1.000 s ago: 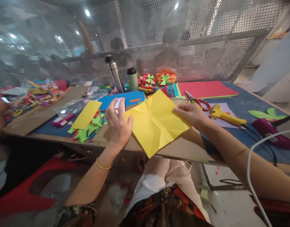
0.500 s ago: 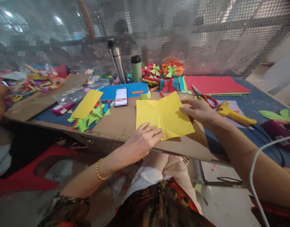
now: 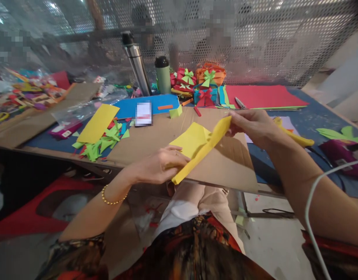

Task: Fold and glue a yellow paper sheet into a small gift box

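A yellow paper sheet [image 3: 203,153] is tilted up along its right part, with its left part low over the brown cardboard [image 3: 231,165]. My left hand [image 3: 159,163] grips its lower left portion, fingers over the paper and thumb near the bottom corner. At the upper right corner, my right hand [image 3: 251,124] pinches the raised edge between thumb and fingers. A small folded light green piece [image 3: 175,112] stands on the cardboard behind the sheet.
Green scraps [image 3: 101,144] and another yellow sheet [image 3: 99,123] lie left. Behind are a phone [image 3: 144,114], steel flask [image 3: 138,70], green bottle [image 3: 163,76] and small paper baskets [image 3: 206,79]. Red sheets [image 3: 260,97], a yellow glue gun [image 3: 295,136] and a white cable [image 3: 309,206] are right.
The yellow sheet, earlier spread nearly flat, now has its right part lifted and turned. My left hand has moved left and grips it; my right hand has raised its corner. The view has shifted slightly.
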`<state>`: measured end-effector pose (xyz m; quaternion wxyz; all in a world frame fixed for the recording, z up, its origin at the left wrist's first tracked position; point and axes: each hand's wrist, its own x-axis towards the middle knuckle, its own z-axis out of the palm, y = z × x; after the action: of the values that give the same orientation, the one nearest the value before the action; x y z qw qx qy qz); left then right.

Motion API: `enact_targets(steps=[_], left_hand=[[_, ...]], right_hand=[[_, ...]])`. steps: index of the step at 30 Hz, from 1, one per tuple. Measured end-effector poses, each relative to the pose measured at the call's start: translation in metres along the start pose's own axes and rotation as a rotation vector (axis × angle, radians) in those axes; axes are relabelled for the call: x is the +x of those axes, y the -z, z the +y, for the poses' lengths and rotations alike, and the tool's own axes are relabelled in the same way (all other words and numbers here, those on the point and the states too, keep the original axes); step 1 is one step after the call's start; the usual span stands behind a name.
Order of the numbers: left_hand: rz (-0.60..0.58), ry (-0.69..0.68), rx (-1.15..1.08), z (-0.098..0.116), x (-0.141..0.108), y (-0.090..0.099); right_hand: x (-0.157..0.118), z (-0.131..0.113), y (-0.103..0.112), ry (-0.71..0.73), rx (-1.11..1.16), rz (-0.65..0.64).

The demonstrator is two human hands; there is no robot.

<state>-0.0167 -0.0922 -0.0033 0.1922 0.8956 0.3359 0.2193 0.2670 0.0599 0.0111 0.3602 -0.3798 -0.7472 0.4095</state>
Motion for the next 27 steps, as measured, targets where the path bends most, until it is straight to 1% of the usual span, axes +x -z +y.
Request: enact_targets(steps=[2,3,6,7,8,10,13,15,17,19,20,24,25,27], left_hand=[[-0.007,0.030,0.003,0.005,0.003,0.000],[-0.016,0.042,0.007,0.007,0.003,0.000],[-0.055,0.067,0.029,0.008,0.003,0.001],[-0.063,0.071,0.043,0.008,0.002,0.001],[-0.068,0.076,0.056,0.007,0.002,0.001],[-0.073,0.100,0.071,0.006,0.002,0.000],[-0.089,0.152,0.072,0.004,0.003,-0.003],[-0.104,0.178,0.083,0.001,0.004,-0.004],[-0.129,0.187,0.088,-0.002,0.006,-0.003],[-0.157,0.188,0.075,-0.007,0.007,0.001],[-0.173,0.189,0.065,-0.009,0.007,0.003],[-0.237,0.192,0.046,-0.015,0.006,0.013],[-0.240,0.200,0.046,-0.015,0.007,0.015],[-0.207,0.243,0.061,-0.016,0.010,0.015]], right_hand=[[-0.006,-0.007,0.004,-0.016,-0.008,-0.119],[-0.008,-0.011,0.008,-0.032,-0.034,-0.219],[-0.012,-0.016,0.015,-0.122,-0.163,-0.628],[-0.012,-0.016,0.015,-0.145,-0.211,-0.716],[-0.012,-0.015,0.014,-0.156,-0.261,-0.752],[-0.010,-0.011,0.010,-0.132,-0.383,-0.731],[-0.007,-0.004,-0.001,-0.048,-0.601,-0.622],[-0.007,0.001,-0.008,-0.018,-0.758,-0.489],[-0.007,0.005,-0.015,-0.021,-0.858,-0.297],[-0.007,0.008,-0.023,-0.023,-0.848,-0.139],[-0.008,0.010,-0.027,-0.021,-0.808,-0.096],[-0.010,0.010,-0.040,-0.017,-0.666,-0.041],[-0.011,0.008,-0.042,-0.021,-0.652,-0.020],[-0.013,0.005,-0.045,-0.033,-0.621,0.023]])
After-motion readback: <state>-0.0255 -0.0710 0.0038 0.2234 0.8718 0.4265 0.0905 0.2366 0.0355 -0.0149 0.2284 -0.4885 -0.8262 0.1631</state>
